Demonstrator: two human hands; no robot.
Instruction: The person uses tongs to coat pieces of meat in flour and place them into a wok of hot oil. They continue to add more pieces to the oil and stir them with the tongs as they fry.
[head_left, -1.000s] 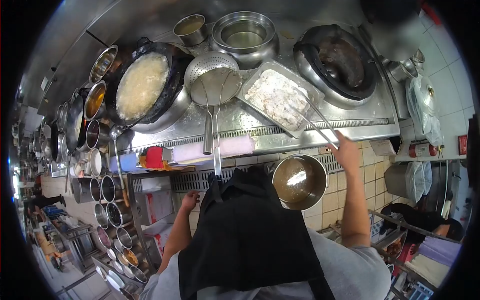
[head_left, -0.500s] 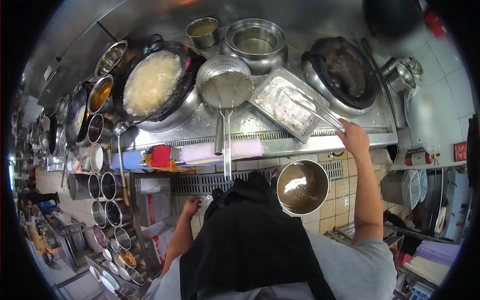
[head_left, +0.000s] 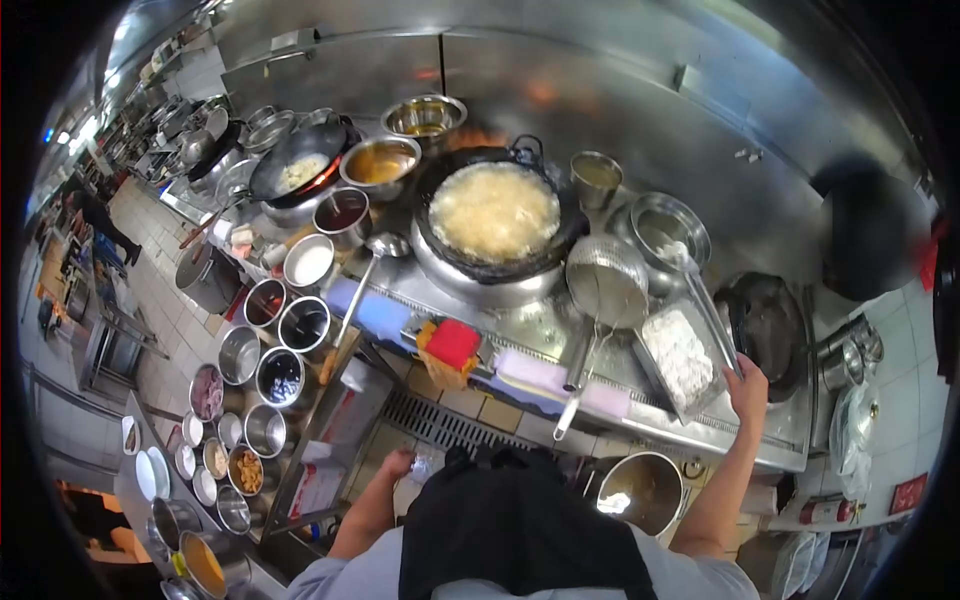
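Note:
My right hand [head_left: 746,388] is closed around metal tongs [head_left: 715,318]. At their tip is a white, flour-coated piece [head_left: 677,254], over the steel pot [head_left: 690,215] behind the tray. Below the tongs sits a rectangular tray [head_left: 652,376] with white-floured pieces [head_left: 681,352] in it. My left hand [head_left: 398,463] hangs low beside the black apron, fingers loosely curled, with nothing visible in it. Left of the tongs, a wok [head_left: 432,235] holds pale, foaming food [head_left: 495,210]. A perforated strainer [head_left: 608,265] rests between wok and tray, with a fine-mesh skimmer [head_left: 612,300] lying on it.
A dark wok [head_left: 768,330] stands at the right. Bowls of amber liquid [head_left: 380,165] and a ladle [head_left: 385,246] lie to the left. Several steel containers [head_left: 265,432] crowd the left shelf. A pot of brown liquid [head_left: 642,492] stands by my right arm. Another person [head_left: 105,225] is far left.
The tongs have risen from the tray, lifting a floured piece up over its far edge. My view has turned left, so the wok with foaming food appears nearer the middle.

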